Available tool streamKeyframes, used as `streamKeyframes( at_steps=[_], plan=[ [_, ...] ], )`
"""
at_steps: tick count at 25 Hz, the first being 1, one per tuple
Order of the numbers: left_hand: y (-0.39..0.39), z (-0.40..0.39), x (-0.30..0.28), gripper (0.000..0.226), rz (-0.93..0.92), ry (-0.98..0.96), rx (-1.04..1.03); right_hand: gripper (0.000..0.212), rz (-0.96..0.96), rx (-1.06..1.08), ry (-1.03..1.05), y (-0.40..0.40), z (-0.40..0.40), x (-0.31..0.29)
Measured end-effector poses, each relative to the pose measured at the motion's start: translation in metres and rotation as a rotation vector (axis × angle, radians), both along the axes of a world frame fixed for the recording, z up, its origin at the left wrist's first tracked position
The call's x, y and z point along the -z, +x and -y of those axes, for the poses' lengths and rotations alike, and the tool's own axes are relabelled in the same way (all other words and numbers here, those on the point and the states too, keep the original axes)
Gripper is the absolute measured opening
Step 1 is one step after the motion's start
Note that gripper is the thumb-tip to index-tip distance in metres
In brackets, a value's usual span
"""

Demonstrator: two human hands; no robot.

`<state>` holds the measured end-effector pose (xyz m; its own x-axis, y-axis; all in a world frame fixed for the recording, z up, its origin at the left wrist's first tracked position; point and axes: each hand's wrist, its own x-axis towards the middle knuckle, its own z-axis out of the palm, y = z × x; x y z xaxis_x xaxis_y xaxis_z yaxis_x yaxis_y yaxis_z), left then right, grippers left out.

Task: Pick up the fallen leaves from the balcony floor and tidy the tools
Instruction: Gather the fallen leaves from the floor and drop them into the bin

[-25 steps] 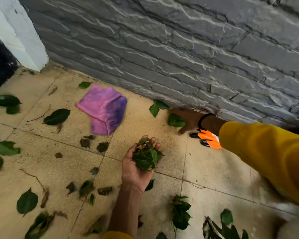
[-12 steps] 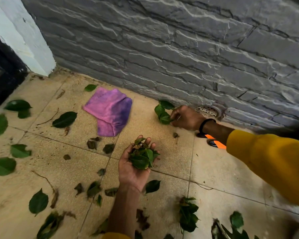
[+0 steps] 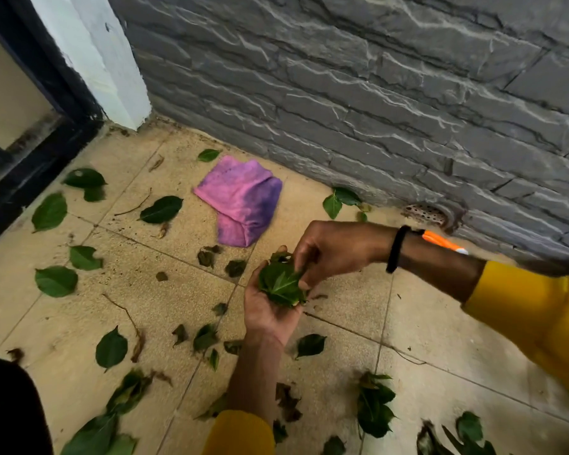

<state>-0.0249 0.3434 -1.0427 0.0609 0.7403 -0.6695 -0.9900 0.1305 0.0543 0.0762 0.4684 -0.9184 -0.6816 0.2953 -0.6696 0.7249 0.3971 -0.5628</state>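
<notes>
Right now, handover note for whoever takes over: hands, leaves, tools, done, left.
Left hand: palm up, cupping the leaf bundle.
Right hand: fingers curled, pressing a leaf onto that bundle.
Done: one handful gathered.
Left: many loose leaves on the tiled floor, e.g. one near the door and a pair by the wall. Pink cloth and the orange-handled tool lie near the wall, not yet tidied.

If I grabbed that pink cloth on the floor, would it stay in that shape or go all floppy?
Probably floppy: the pink cloth lies crumpled in soft folds, so it would likely sag and unfold when lifted. It looks thin, so it should be light. Pushed along the rough tiled floor, it would probably bunch up rather than slide.
</notes>
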Motion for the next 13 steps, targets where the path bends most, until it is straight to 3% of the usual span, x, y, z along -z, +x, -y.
streamKeyframes(
  at_steps=[2,4,7,10,13],
  plan=[
    [-0.003,0.000,-0.003,0.044,-0.001,-0.002,-0.003,0.023,0.044,-0.080,0.189,-0.015,0.018,-0.004],
    [-0.006,0.003,-0.003,0.043,-0.018,-0.012,-0.011,0.033,0.084,-0.077,0.153,-0.019,0.022,-0.011],
    [-0.008,0.005,0.006,0.048,0.030,0.063,-0.011,0.036,0.021,0.226,0.082,-0.004,-0.015,-0.008],
    [-0.007,0.008,0.012,0.042,0.076,0.124,0.001,0.014,-0.020,0.510,0.442,0.030,-0.071,0.030],
    [-0.006,0.013,0.012,0.040,0.083,0.151,0.022,0.044,0.103,0.246,0.735,0.068,-0.093,0.082]
  ],
)
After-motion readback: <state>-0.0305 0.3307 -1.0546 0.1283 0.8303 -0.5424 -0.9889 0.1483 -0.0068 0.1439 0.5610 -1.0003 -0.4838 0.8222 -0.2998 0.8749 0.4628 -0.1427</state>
